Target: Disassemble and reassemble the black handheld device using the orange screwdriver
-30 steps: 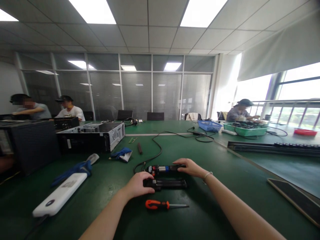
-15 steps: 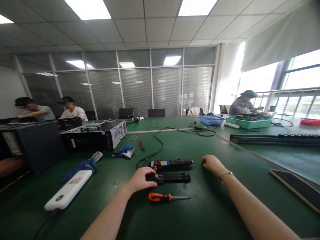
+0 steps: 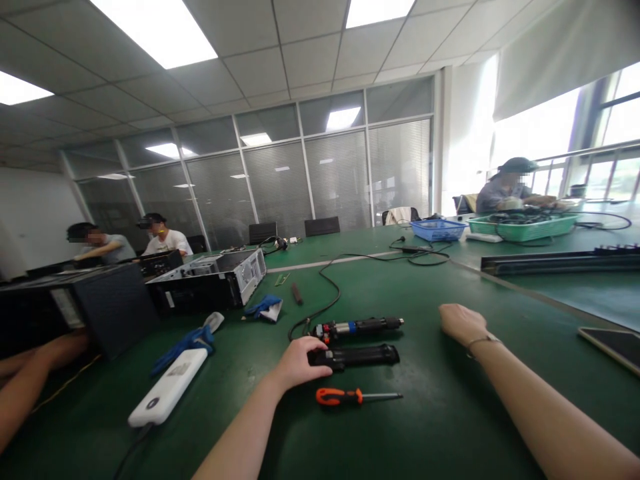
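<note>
My left hand (image 3: 303,360) is closed round the left end of a black cylindrical tool (image 3: 370,355), which lies flat on the green table. Just beyond it, a corded electric screwdriver (image 3: 357,327) with a blue ring and red parts lies roughly parallel. On the near side is a screwdriver (image 3: 345,397) with an orange and black handle, its shaft pointing right. My right hand (image 3: 465,323) is curled into a fist to the right of these tools, apart from them. The inside of that fist is hidden.
At left are a white power strip (image 3: 170,387), blue gloves (image 3: 185,343), a computer case (image 3: 210,277) and a co-worker's arm (image 3: 45,360). A phone (image 3: 613,347) lies at right. Blue (image 3: 437,230) and green baskets (image 3: 530,228) stand farther back, near a seated person.
The view has turned left and tilted. My right hand has shifted a little farther right of the tools. My left hand keeps its hold on the black cylindrical tool.
</note>
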`<control>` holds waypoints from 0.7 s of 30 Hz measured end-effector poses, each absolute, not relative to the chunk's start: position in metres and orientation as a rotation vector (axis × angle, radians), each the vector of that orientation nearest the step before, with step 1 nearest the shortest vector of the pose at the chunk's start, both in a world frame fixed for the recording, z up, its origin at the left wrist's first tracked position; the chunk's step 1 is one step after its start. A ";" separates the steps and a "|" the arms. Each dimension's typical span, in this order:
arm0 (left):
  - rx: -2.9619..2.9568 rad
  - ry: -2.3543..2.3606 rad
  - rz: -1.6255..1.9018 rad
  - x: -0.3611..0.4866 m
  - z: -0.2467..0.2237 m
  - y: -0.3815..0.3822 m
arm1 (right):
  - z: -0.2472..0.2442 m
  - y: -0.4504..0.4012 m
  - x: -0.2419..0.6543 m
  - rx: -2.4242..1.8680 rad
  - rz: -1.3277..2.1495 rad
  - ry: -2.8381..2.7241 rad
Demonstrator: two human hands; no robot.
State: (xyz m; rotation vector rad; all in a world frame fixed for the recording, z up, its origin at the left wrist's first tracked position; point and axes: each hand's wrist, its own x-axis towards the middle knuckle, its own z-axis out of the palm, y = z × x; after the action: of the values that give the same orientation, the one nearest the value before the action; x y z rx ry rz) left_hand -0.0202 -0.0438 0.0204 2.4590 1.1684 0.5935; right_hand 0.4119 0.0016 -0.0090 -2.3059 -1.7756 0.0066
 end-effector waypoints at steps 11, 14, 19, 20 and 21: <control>2.454 1.165 0.628 -0.020 0.022 -0.050 | -0.015 0.006 0.422 -2.297 0.027 -1.730; 2.421 1.174 0.655 -0.019 0.019 -0.050 | -0.017 0.007 0.425 -2.298 0.062 -1.750; 2.376 1.178 0.684 -0.019 0.017 -0.049 | -0.020 0.013 0.419 -2.192 0.191 -1.855; 2.384 1.172 0.682 -0.019 0.016 -0.049 | -0.020 0.015 0.416 -2.156 0.234 -1.893; 2.394 1.162 0.688 -0.019 0.016 -0.049 | -0.021 0.016 0.411 -2.110 0.304 -1.941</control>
State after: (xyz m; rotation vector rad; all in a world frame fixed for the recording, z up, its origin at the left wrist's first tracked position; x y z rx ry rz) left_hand -0.0189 -0.0492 0.0163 2.3944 1.1621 0.6883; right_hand 0.4114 0.0158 -0.0214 -2.1103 -1.9408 0.3037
